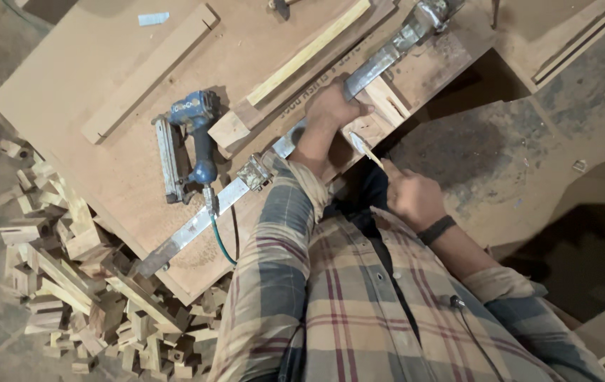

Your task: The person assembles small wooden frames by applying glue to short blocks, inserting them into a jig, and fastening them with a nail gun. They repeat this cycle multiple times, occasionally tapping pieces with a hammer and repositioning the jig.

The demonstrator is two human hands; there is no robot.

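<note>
- Here the left hand (332, 106) is closed around a long metal bar clamp (274, 152) that lies slantwise across the counter (83, 78); the fingers wrap the bar near its upper end.
- The right hand (410, 194) sits just off the counter's edge, below and to the right of the clamp, its fingers pinched on a thin pale wood sliver (365, 147) whose tip points toward the bar.
- A small wood block (387, 100) rests against the clamp, just beside the left hand.
- A blue nail gun (191, 141) lies on the counter to the left of the clamp, its green hose (222, 244) passing the bar's lower part.
- A yellowish wood strip (309, 51) lies above the clamp.
- A heap of wood offcuts (76, 283) lies on the floor below the clamp's lower end.
</note>
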